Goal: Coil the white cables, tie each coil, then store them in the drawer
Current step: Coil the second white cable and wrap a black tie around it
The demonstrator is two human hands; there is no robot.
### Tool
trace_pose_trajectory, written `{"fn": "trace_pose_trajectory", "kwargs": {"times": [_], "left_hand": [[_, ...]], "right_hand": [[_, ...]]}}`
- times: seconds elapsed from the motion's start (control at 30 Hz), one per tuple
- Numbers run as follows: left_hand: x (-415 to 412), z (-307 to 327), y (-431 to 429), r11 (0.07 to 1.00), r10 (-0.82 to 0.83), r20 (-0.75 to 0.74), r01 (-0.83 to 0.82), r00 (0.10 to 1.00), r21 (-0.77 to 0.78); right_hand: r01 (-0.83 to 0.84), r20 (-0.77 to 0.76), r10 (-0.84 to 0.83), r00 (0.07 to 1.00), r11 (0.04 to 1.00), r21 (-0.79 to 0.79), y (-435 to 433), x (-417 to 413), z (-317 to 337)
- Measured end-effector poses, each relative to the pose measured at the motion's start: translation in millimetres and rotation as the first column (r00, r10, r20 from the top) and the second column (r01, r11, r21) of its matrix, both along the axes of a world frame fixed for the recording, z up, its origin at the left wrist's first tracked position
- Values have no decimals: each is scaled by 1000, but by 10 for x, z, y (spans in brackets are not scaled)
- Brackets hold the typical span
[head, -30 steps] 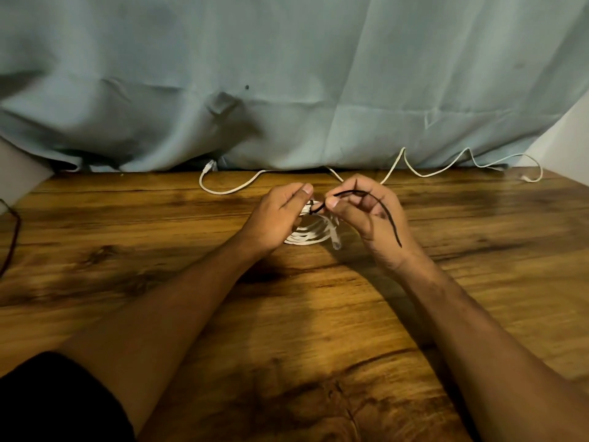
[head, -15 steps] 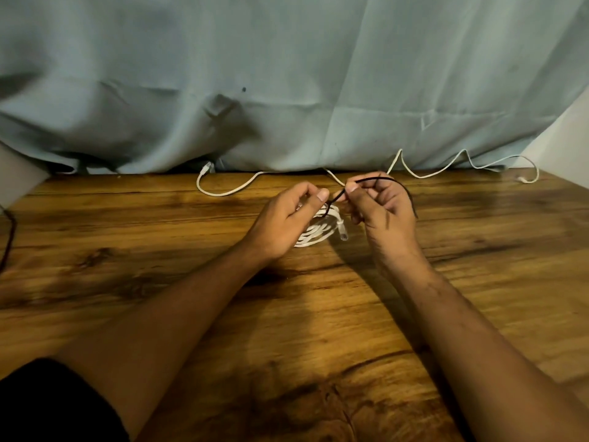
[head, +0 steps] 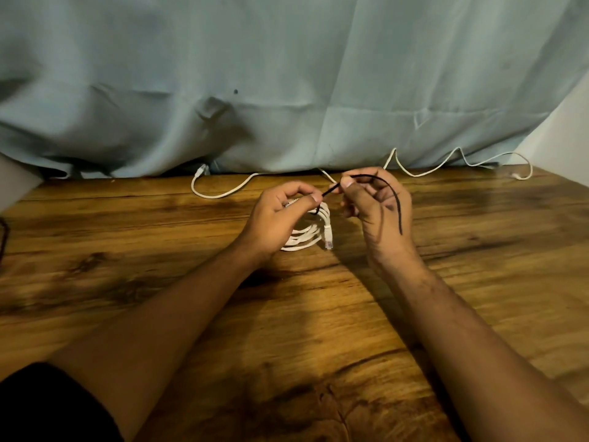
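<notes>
1. The white coil [head: 302, 242] rests on the table [head: 318, 330], gripped by the left hand [head: 277, 218]; loops may spring loose if that grip slackens.
2. The right hand [head: 376, 205] pinches the black tie [head: 398, 215]; its thin end could slip before knotting.
3. The second white cable [head: 220, 196] lies uncoiled near the curtain [head: 287, 90].

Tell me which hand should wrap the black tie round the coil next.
Right. The right hand pinches the black tie, whose free tail drapes over that hand's back. The left hand grips the white coil, so it is probably best used steadying it.
</notes>
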State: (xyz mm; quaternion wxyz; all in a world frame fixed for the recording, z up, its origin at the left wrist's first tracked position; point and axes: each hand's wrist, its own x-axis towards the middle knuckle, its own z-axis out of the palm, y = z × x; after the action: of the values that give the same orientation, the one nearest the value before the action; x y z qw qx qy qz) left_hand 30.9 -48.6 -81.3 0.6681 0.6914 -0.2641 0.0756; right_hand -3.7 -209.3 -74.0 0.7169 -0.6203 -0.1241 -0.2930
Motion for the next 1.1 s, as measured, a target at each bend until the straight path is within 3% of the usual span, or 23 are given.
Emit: {"fn": "trace_pose_trajectory", "kwargs": {"times": [0.33,0.57,0.8,1.1], "left_hand": [[-89,24,-49,992,-87,-136,72,987,-107],[-81,1,-22,986,-77,-191,46,979,-163],[-69,-23,-23,993,-69,-254,41,965,-112],[-35,-18,-28,976,-120,-350,45,929,-214]], "right_hand": [[-29,-38,30,999,999,35,-25,23,-37],[-115,-94,107,990,991,-74,29,19,-70],[-74,-95,59,994,982,-172,-1,68,-113],[-32,-25,26,999,971,-238,88,9,-95]]}}
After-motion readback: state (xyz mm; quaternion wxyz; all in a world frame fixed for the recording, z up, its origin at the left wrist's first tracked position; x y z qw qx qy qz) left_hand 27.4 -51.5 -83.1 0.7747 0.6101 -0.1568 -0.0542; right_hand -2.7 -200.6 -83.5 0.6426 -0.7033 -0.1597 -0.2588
